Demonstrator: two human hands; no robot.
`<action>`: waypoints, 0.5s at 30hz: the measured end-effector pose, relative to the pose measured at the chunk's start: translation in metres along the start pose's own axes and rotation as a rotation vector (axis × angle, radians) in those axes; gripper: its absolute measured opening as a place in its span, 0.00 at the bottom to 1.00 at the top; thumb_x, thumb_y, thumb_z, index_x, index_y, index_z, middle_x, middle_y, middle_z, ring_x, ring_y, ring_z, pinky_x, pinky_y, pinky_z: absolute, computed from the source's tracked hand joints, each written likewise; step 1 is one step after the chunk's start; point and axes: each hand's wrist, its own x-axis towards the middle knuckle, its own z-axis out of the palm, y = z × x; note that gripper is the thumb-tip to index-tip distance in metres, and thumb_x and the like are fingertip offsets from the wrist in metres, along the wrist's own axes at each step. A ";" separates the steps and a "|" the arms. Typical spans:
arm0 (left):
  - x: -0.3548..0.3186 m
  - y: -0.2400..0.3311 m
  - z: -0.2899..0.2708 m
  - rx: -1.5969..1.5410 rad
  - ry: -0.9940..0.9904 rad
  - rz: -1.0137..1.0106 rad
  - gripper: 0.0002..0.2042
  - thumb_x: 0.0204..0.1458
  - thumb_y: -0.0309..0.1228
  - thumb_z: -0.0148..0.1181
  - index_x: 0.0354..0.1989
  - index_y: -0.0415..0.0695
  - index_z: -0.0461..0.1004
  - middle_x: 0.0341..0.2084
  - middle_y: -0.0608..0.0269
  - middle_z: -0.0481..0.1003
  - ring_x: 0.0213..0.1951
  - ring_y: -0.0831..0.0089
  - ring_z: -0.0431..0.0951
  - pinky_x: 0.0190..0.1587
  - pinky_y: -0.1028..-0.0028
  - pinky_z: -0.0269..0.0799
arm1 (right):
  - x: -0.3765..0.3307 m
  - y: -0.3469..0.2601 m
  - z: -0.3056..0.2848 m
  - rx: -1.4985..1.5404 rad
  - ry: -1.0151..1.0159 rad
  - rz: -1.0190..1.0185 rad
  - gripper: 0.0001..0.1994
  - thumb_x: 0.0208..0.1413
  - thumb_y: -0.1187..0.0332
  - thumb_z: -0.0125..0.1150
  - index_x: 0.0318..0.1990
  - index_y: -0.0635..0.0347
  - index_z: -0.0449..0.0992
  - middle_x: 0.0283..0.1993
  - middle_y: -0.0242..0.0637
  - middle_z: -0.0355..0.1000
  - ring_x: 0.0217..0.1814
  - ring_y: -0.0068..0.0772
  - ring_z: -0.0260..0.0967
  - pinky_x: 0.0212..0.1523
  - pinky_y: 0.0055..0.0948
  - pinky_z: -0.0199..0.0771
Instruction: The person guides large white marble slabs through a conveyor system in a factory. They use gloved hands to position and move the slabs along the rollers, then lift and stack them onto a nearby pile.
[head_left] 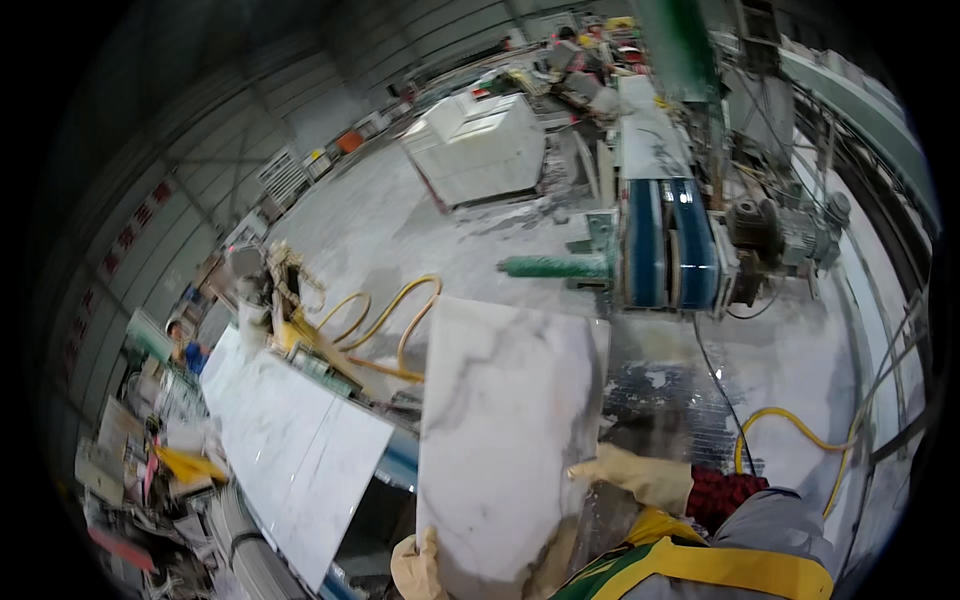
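The left hand point(418, 568) was closed on the lower left edge of a grey-veined white slab point(505, 440); the right hand point(632, 474) held the right edge, higher up. Fingers behind the slab were hidden. This 2-sided grip presumably balanced the weight and limited twisting. Most of the slab extended beyond the grip, away from the body, so it likely tended to tip outward. To the left, white panels point(290, 440) lay flat, probably for full support. Farther out, 2 blue belts point(692, 245) stood before a white stack point(475, 165).
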 end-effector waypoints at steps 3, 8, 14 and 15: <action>0.035 0.042 0.089 0.067 -0.069 -0.121 0.29 0.67 0.54 0.72 0.39 0.31 0.84 0.31 0.60 0.81 0.34 0.72 0.77 0.41 0.68 0.70 | 0.007 -0.070 -0.073 0.073 0.130 -0.204 0.26 0.61 0.68 0.80 0.65 0.67 0.81 0.55 0.39 0.85 0.55 0.37 0.82 0.64 0.37 0.80; 0.066 0.086 0.255 -0.120 -0.107 -0.115 0.31 0.70 0.57 0.67 0.42 0.31 0.86 0.34 0.59 0.86 0.35 0.71 0.80 0.42 0.68 0.76 | 0.006 -0.162 -0.207 0.143 0.313 -0.387 0.18 0.60 0.69 0.80 0.56 0.66 0.85 0.45 0.32 0.86 0.47 0.25 0.80 0.52 0.28 0.79; 0.053 0.158 0.379 0.054 -0.291 -0.298 0.34 0.70 0.61 0.63 0.54 0.34 0.88 0.43 0.56 0.89 0.42 0.65 0.85 0.51 0.63 0.80 | -0.022 -0.182 -0.302 0.072 0.565 -0.266 0.19 0.62 0.66 0.78 0.58 0.63 0.85 0.48 0.34 0.84 0.47 0.25 0.78 0.51 0.30 0.78; 0.060 0.148 0.395 0.064 -0.341 -0.327 0.34 0.69 0.61 0.63 0.55 0.35 0.88 0.44 0.55 0.89 0.44 0.64 0.85 0.52 0.63 0.80 | -0.024 -0.171 -0.308 0.137 0.609 -0.296 0.19 0.62 0.67 0.77 0.58 0.62 0.85 0.49 0.34 0.84 0.47 0.25 0.78 0.51 0.30 0.78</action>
